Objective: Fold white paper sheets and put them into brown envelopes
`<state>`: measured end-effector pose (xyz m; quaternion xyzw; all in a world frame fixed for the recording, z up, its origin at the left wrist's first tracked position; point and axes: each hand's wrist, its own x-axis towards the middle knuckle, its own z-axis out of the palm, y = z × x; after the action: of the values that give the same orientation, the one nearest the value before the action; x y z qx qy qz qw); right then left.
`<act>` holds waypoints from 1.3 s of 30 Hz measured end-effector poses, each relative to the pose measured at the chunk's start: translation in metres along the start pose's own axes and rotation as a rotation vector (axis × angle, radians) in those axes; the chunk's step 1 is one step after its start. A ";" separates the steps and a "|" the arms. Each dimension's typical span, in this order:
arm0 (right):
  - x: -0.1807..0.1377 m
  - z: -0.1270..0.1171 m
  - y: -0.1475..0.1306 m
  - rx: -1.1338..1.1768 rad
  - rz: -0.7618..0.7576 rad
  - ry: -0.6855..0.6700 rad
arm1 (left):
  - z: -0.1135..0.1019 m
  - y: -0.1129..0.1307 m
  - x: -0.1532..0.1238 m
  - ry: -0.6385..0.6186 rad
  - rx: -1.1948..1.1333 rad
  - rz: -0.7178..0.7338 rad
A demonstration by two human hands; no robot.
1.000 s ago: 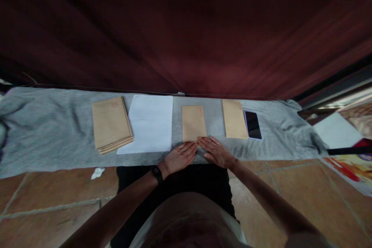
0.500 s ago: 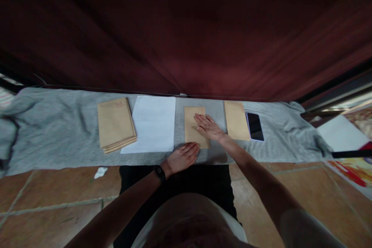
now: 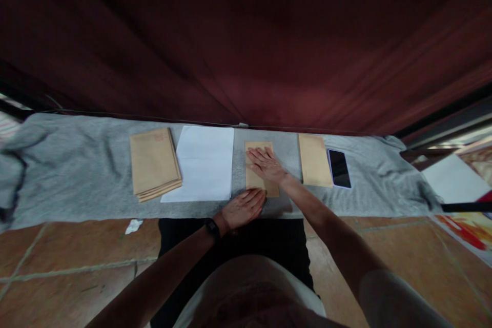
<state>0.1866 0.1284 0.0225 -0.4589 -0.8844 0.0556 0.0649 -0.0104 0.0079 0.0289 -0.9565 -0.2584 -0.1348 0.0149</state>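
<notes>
A brown paper envelope (image 3: 251, 177) lies flat on the grey cloth, lengthwise away from me. My right hand (image 3: 266, 163) rests on its upper part with the fingers spread, hiding some of the surface. Along the envelope's near edge lies my left hand (image 3: 245, 207), palm down, its fingers stretched out and touching the lower left corner. To the left are white paper sheets (image 3: 203, 164) and a stack of brown envelopes (image 3: 154, 162), whose edge overlaps the paper. Another brown envelope (image 3: 315, 161) lies to the right.
A phone (image 3: 340, 168) lies beside the right-hand envelope. The grey cloth (image 3: 88, 169) covers a narrow surface against a dark red draped backdrop (image 3: 246, 61). A white scrap (image 3: 134, 225) is on the tiled floor. At the far right sits a white sheet (image 3: 455, 178).
My right hand has slid left across the envelope, and its fingers are spread wider. My left hand stays at the near edge.
</notes>
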 end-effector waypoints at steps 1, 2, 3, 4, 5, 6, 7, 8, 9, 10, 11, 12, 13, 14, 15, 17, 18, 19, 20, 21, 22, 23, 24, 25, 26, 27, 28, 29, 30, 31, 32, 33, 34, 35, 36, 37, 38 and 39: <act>-0.002 0.000 -0.004 -0.001 -0.013 -0.002 | 0.000 0.000 0.000 -0.002 0.005 0.004; -0.004 0.000 -0.007 0.004 -0.028 -0.006 | -0.001 0.000 0.000 -0.005 0.010 0.007; -0.007 -0.001 -0.011 0.014 -0.045 -0.010 | -0.001 0.000 0.000 -0.006 0.014 0.009; -0.011 -0.001 -0.014 0.027 -0.067 -0.016 | -0.001 0.000 0.000 -0.008 0.020 0.013; -0.015 -0.002 -0.017 0.043 -0.092 -0.023 | -0.001 0.000 0.000 -0.008 0.026 0.018; -0.020 -0.003 -0.019 0.060 -0.119 -0.031 | -0.001 0.000 0.000 -0.006 0.034 0.025; -0.025 -0.004 -0.022 0.078 -0.144 -0.038 | -0.001 0.000 -0.001 -0.003 0.041 0.032; -0.030 -0.005 -0.024 0.095 -0.165 -0.045 | 0.000 0.000 -0.001 0.000 0.049 0.040; -0.035 -0.006 -0.027 0.113 -0.179 -0.050 | 0.001 -0.001 -0.001 0.003 0.056 0.046; -0.040 -0.006 -0.029 0.130 -0.188 -0.055 | 0.002 -0.001 -0.002 0.006 0.062 0.052; -0.045 -0.007 -0.031 0.147 -0.192 -0.059 | 0.003 -0.001 -0.003 0.009 0.066 0.056; -0.049 -0.008 -0.033 0.164 -0.191 -0.062 | 0.004 -0.001 -0.003 0.010 0.068 0.061; -0.054 -0.009 -0.036 0.179 -0.188 -0.065 | 0.004 -0.001 -0.004 0.012 0.066 0.066; -0.058 -0.011 -0.038 0.194 -0.183 -0.067 | 0.005 -0.001 -0.004 0.012 0.060 0.070; -0.062 -0.013 -0.041 0.208 -0.178 -0.070 | 0.004 0.000 -0.005 0.009 0.052 0.070; -0.070 -0.016 -0.046 0.237 -0.163 -0.077 | 0.003 0.000 -0.005 -0.005 0.033 0.062; -0.075 -0.017 -0.048 0.251 -0.152 -0.080 | 0.001 0.000 -0.005 -0.015 0.021 0.056; -0.080 -0.019 -0.051 0.263 -0.141 -0.079 | -0.001 0.000 -0.005 -0.023 0.007 0.048; -0.084 -0.019 -0.053 0.271 -0.127 -0.074 | -0.003 0.000 -0.004 -0.029 -0.008 0.041; -0.089 -0.019 -0.056 0.275 -0.112 -0.063 | -0.005 0.000 -0.004 -0.032 -0.025 0.037; -0.094 -0.018 -0.059 0.273 -0.095 -0.047 | -0.006 -0.001 -0.004 -0.034 -0.042 0.035; -0.099 -0.017 -0.061 0.265 -0.082 -0.031 | -0.008 -0.001 -0.004 -0.033 -0.059 0.031; -0.104 -0.015 -0.063 0.251 -0.071 -0.013 | -0.009 -0.001 -0.004 -0.029 -0.074 0.023; -0.110 -0.013 -0.065 0.232 -0.062 0.004 | -0.010 -0.001 -0.004 -0.025 -0.086 0.012; -0.115 -0.011 -0.068 0.210 -0.054 0.023 | -0.011 -0.002 -0.004 -0.020 -0.095 -0.003; -0.120 -0.009 -0.070 0.186 -0.046 0.039 | -0.011 -0.002 -0.004 -0.016 -0.099 -0.021; -0.125 -0.007 -0.072 0.162 -0.035 0.054 | -0.012 -0.001 -0.004 -0.013 -0.098 -0.041; -0.131 -0.006 -0.073 0.140 -0.019 0.067 | -0.012 -0.001 -0.005 -0.015 -0.093 -0.057; -0.136 -0.005 -0.075 0.121 0.002 0.079 | -0.012 0.000 -0.005 -0.019 -0.083 -0.071; -0.142 -0.004 -0.076 0.105 0.024 0.089 | -0.011 0.001 -0.006 -0.026 -0.070 -0.086; -0.147 -0.003 -0.077 0.094 0.049 0.100 | -0.011 0.002 -0.006 -0.032 -0.054 -0.102; -0.152 -0.002 -0.077 0.085 0.075 0.111 | -0.010 0.004 -0.007 -0.035 -0.037 -0.122; -0.157 -0.002 -0.078 0.079 0.103 0.123 | -0.009 0.006 -0.008 -0.032 -0.020 -0.145; -0.161 -0.001 -0.078 0.075 0.128 0.134 | -0.007 0.009 -0.009 -0.026 -0.006 -0.169; -0.165 0.000 -0.078 0.074 0.151 0.145 | -0.006 0.012 -0.010 -0.013 0.002 -0.194; -0.167 0.002 -0.078 0.074 0.172 0.154 | -0.004 0.015 -0.012 0.001 0.004 -0.220; -0.169 0.003 -0.079 0.074 0.189 0.163 | -0.003 0.018 -0.012 0.015 0.001 -0.243; -0.170 0.004 -0.079 0.074 0.202 0.171 | -0.002 0.021 -0.013 0.026 -0.007 -0.265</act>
<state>0.2193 -0.0564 0.0202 -0.5457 -0.8224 0.0553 0.1511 -0.0111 -0.0168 0.0287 -0.9121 -0.3818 -0.1491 -0.0032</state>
